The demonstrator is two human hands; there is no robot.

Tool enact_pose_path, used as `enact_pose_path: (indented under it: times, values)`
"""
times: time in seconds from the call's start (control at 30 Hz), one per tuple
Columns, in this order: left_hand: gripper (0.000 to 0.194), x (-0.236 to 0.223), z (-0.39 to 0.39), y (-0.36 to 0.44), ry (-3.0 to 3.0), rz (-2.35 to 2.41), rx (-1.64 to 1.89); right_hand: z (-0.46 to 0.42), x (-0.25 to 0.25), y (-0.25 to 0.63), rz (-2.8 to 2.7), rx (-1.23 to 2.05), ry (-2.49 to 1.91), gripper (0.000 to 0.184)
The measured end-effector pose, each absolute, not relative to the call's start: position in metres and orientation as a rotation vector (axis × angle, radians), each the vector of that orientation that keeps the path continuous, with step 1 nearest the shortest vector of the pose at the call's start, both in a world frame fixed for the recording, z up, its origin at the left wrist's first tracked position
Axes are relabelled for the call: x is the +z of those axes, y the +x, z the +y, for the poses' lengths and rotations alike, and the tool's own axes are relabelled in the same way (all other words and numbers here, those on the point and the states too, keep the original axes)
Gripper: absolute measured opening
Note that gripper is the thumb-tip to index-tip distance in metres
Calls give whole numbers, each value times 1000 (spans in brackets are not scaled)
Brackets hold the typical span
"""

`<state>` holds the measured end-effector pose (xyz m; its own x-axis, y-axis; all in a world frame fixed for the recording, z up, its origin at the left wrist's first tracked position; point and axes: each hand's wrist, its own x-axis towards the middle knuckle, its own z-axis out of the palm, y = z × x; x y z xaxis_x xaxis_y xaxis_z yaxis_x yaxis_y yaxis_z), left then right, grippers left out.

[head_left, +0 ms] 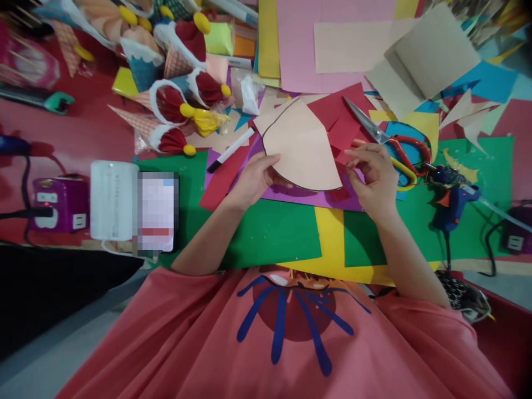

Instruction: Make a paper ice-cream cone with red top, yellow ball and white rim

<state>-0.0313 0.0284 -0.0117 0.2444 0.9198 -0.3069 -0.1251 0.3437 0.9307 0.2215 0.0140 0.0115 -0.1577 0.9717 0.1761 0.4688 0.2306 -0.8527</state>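
A peach paper cutout, roughly fan-shaped with a dark line along its curved edge, is held above the layered sheets. My left hand grips its lower left edge, thumb on top and the other fingers partly hidden beneath. Just off the cutout's right corner, my right hand is loosely curled, fingers and thumb a little apart, with nothing visible in it. Scissors with red and yellow handles lie beyond the right hand, blades slightly apart. To the left of the cutout rests a black-and-white marker.
Several paper cones with red and white trim crowd the upper left. A phone and a white box lie left. On the right are a blue glue gun and paper scraps. A green sheet covers the near table.
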Motion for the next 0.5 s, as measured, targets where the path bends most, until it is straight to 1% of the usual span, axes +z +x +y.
enact_pose_path:
  times: [0.1, 0.2, 0.33, 0.4, 0.5]
  values:
    - [27, -8, 27, -29, 996, 1083, 862, 10, 11, 217, -1633, 921, -1268, 27]
    - [36, -1, 24, -23, 1109, 1087, 834, 4, 10, 210, -1528, 1147, -1237, 22]
    - [48, 8, 20, -18, 1185, 1080, 836, -3, 5, 202, -1318, 1494, -1200, 34]
    - [51, 8, 20, -19, 1203, 1084, 856, -4, 4, 200, -1192, 1568, -1182, 39]
    - [51, 7, 20, -24, 1271, 1114, 863, -3, 4, 198, -1094, 1580, -1210, 34]
